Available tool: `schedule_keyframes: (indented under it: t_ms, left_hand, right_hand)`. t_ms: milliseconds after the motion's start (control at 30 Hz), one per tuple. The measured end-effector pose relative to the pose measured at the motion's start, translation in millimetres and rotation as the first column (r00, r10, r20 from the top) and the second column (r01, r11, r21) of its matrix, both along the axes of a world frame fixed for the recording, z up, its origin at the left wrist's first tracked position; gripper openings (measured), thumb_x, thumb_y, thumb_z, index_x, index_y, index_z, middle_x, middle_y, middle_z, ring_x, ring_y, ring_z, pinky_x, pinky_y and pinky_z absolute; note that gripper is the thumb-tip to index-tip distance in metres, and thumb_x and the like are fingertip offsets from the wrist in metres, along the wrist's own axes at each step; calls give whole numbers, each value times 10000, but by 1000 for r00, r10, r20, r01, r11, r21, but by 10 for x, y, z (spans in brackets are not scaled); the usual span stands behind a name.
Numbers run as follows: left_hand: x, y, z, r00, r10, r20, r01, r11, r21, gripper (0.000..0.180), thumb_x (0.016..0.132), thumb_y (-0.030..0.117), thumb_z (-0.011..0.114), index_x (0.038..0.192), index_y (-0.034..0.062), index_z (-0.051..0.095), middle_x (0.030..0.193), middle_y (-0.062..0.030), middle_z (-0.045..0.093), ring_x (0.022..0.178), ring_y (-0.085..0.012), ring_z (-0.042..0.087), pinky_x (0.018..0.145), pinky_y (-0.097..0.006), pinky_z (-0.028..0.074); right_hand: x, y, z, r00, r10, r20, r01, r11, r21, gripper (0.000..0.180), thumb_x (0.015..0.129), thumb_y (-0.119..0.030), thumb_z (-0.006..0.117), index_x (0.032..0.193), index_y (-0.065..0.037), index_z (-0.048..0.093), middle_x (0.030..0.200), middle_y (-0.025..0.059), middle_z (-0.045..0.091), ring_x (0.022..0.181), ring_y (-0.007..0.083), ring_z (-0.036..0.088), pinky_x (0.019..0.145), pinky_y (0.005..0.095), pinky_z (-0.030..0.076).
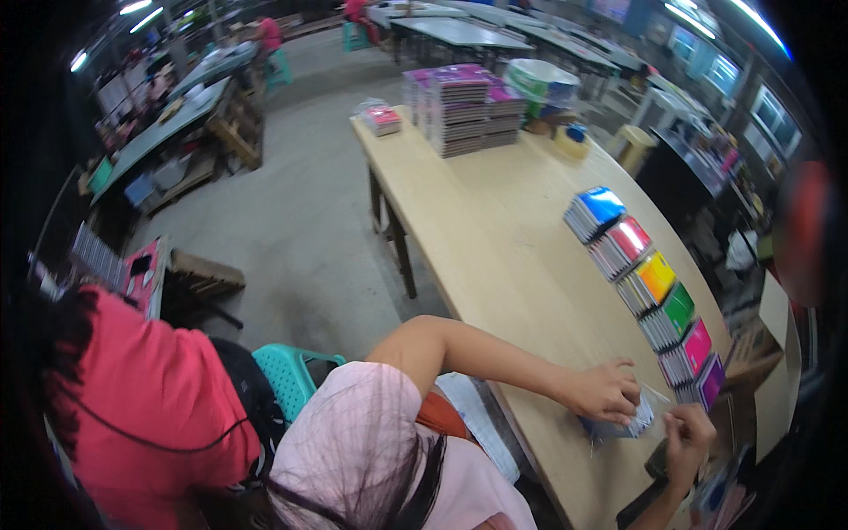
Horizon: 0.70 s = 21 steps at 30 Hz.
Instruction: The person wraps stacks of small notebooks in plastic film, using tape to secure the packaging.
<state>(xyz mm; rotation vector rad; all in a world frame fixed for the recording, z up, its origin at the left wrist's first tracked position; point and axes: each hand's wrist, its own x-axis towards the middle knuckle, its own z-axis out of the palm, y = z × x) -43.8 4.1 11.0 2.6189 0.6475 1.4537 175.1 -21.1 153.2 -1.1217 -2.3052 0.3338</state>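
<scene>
At the near right of the table, my left hand (609, 390) is closed on a clear plastic bag (640, 419) with something bluish inside, partly hidden by the fingers. My right hand (688, 440) is curled in a pinch at the bag's right edge, where a pale strip of the plastic stands up. Just beyond, a slanting row of small notebook stacks runs away from me: purple (709, 382), pink (696, 339), green (678, 309), yellow (655, 276), red (629, 235) and blue (602, 205).
Tall stacks of purple-covered notebooks (459, 110) stand at the table's far end, beside a wrapped red pack (382, 120), a white-and-green bag (543, 84) and a yellow tape roll (572, 141). Close on my left sits a person in a red shirt (159, 406), near a teal stool (287, 375).
</scene>
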Motion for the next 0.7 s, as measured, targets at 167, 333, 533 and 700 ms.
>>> schedule_keyframes:
  t_ms: [167,333,533,700]
  left_hand:
    - [-75,-23,-32,998,-69,0,69,997,-26,286,891,415,638,983,150,693,1033,-23,630,1006,-227,597,1010,-664,304]
    - [-155,-30,-50,997,-78,-20,77,996,-41,414,841,493,666,1072,149,676,1109,-40,616,1063,-244,580,1009,-680,284]
    - [-140,0,-12,993,-111,-36,110,994,-20,466,829,508,670,1128,152,655,1145,-40,598,1084,-250,571,1013,-679,282]
    - [-203,15,34,988,-142,-68,138,989,-50,484,826,510,670,1159,159,644,1155,-43,592,1114,-246,556,1019,-678,283]
  right_hand:
    - [-140,14,223,997,47,54,-46,999,-21,282,729,-101,749,931,24,596,817,77,557,615,151,523,518,284,373]
    - [-276,340,-51,992,-54,112,5,917,399,437,679,-21,752,1088,-4,600,758,136,588,646,283,588,608,369,455]
    - [-49,562,-1,967,-205,-148,243,913,328,347,683,-22,745,1014,-8,643,787,81,603,586,227,556,593,334,445]
    - [-196,125,630,929,220,299,-103,927,-361,431,589,-54,807,998,-43,672,900,80,649,657,220,590,632,318,468]
